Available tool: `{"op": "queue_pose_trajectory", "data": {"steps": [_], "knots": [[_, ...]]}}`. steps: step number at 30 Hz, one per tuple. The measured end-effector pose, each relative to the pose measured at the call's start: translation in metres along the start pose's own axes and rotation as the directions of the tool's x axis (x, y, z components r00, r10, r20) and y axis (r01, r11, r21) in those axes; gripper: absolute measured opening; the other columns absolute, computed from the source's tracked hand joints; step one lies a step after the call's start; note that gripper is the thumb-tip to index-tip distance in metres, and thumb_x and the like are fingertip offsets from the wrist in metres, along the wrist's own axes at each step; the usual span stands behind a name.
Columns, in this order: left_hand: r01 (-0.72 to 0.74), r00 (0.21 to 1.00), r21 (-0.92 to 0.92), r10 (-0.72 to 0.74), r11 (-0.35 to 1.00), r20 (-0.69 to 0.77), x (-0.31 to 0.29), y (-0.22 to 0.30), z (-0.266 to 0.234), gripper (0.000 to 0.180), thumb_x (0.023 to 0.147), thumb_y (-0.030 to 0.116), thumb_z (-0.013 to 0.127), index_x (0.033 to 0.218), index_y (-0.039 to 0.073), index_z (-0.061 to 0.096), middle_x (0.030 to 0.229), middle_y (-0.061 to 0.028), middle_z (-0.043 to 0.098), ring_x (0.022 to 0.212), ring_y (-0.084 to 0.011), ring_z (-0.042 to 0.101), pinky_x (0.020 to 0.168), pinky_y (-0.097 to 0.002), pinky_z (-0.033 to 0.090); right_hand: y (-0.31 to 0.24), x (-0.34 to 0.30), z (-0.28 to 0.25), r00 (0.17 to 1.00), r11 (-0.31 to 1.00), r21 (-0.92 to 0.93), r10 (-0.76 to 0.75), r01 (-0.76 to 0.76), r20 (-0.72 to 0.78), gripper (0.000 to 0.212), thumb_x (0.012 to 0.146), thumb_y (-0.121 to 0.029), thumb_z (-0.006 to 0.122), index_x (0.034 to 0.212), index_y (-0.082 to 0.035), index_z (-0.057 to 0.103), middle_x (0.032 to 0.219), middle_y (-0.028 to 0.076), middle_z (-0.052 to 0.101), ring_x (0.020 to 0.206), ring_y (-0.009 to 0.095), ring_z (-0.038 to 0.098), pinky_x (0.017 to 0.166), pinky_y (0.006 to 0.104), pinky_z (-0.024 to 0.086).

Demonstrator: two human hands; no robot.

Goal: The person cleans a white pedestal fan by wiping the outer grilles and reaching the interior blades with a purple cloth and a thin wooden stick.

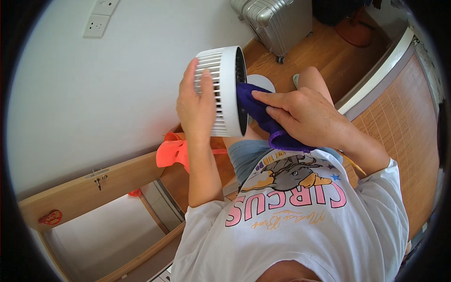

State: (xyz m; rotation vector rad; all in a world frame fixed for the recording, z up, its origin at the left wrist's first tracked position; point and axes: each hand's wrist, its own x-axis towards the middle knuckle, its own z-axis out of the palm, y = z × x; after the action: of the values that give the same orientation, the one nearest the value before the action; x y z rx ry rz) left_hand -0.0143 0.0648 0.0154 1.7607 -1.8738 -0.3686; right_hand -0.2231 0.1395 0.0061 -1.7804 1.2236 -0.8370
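In front of me my left hand (195, 101) grips the white slatted housing of a fan head (229, 89), its fingers spread along the slats. The fan head is turned on its side, with its dark face toward the right. My right hand (305, 113) holds a purple cloth (263, 110), one end of which reaches the rim of that dark face. The cloth's lower end hangs in a fold beneath my palm. Behind the fan head, a round white disc (261, 83) is partly hidden; I cannot tell whether it belongs to the fan.
A silver suitcase (282, 28) stands on the wooden floor by the wall. Left of my legs are an orange-red plastic item (173, 151) and a wood-framed panel (105, 181) with a lock. To the right rises a curved-edged wooden piece of furniture (394, 131). A reddish stool (354, 32) stands farther back.
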Motion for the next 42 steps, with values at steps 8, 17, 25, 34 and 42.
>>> {"op": "queue_pose_trajectory", "data": {"steps": [8,17,25,34,42], "knots": [[0.133,0.991,-0.137,-0.132,0.982,0.013,0.017,-0.006,-0.011,0.036,0.095,0.032,0.053,0.124,0.012,0.062,0.111,-0.016,0.068,0.103,-0.027,0.065,0.089,-0.0344,0.048,-0.008,0.002,0.01,1.0,0.995,-0.096,-0.019,0.017,-0.019,0.033,0.091,-0.017,0.051,0.12,-0.006,0.063,0.069,0.019,0.065,0.062,0.035,0.064,0.056,0.0474,0.05],[0.104,0.994,-0.259,-0.105,0.96,0.01,0.039,-0.04,-0.019,0.038,0.096,0.033,0.052,0.127,0.011,0.06,0.105,-0.0114,0.069,0.094,-0.0177,0.064,0.085,-0.0299,0.048,-0.013,-0.014,-0.007,0.998,0.999,0.039,0.039,-0.037,-0.058,0.031,0.09,-0.015,0.054,0.118,-0.005,0.065,0.07,0.019,0.066,0.062,0.034,0.064,0.06,0.0426,0.05],[0.056,0.998,-0.24,-0.062,0.969,-0.021,0.032,-0.036,-0.018,0.039,0.097,0.033,0.051,0.128,0.011,0.06,0.102,-0.0078,0.069,0.089,-0.0144,0.062,0.083,-0.0276,0.048,-0.013,0.009,-0.004,0.997,0.997,-0.029,0.075,-0.075,0.011,0.033,0.09,-0.015,0.052,0.118,-0.006,0.065,0.08,0.018,0.068,0.069,0.035,0.065,0.064,0.0453,0.05],[0.067,0.997,-0.108,-0.07,0.992,-0.028,0.014,-0.009,-0.013,0.037,0.098,0.031,0.05,0.128,0.012,0.06,0.104,-0.006,0.067,0.091,-0.0118,0.059,0.084,-0.0251,0.045,-0.017,0.021,-0.004,0.997,0.99,-0.122,0.069,-0.064,0.03,0.033,0.09,-0.017,0.049,0.117,-0.004,0.064,0.082,0.021,0.067,0.078,0.037,0.065,0.07,0.0474,0.05],[0.076,0.996,-0.142,-0.081,0.987,-0.031,0.027,-0.031,-0.018,0.036,0.097,0.029,0.051,0.125,0.01,0.062,0.104,-0.0068,0.067,0.088,-0.014,0.06,0.082,-0.0279,0.046,-0.021,0.015,0.009,0.997,1.0,-0.001,-0.022,0.022,0.074,0.034,0.088,-0.011,0.057,0.121,-0.004,0.063,0.071,0.018,0.066,0.065,0.031,0.065,0.06,0.0381,0.049]]}}
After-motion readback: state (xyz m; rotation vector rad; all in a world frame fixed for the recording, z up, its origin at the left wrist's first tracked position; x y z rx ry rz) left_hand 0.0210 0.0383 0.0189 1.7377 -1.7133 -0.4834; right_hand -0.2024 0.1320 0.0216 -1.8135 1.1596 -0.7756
